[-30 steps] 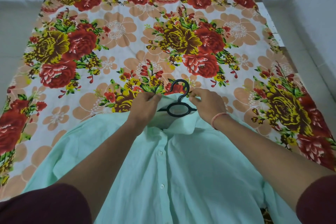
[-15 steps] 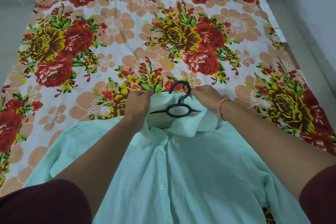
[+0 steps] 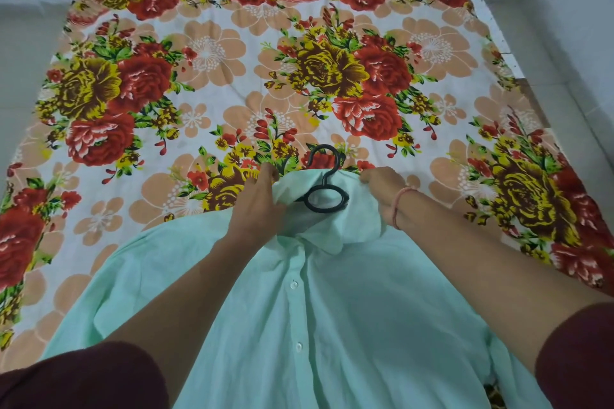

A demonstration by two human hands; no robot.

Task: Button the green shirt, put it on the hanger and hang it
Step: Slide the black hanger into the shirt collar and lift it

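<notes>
The pale green shirt (image 3: 349, 325) lies flat on the bed, its front closed with white buttons down the middle. A black hanger (image 3: 324, 183) sits inside it; only the hook and ring stick out of the neck, the arms are hidden under the cloth. My left hand (image 3: 257, 209) grips the left side of the collar. My right hand (image 3: 382, 188) pinches the collar's right side, just right of the hook.
A floral bedsheet (image 3: 232, 93) in red, yellow and peach covers the bed beyond the shirt. Pale floor (image 3: 23, 60) runs along the left, a white wall (image 3: 564, 26) along the right.
Both hands have pulled the collar higher around the hanger's neck and spread slightly apart. The collar's right flap now lies folded down.
</notes>
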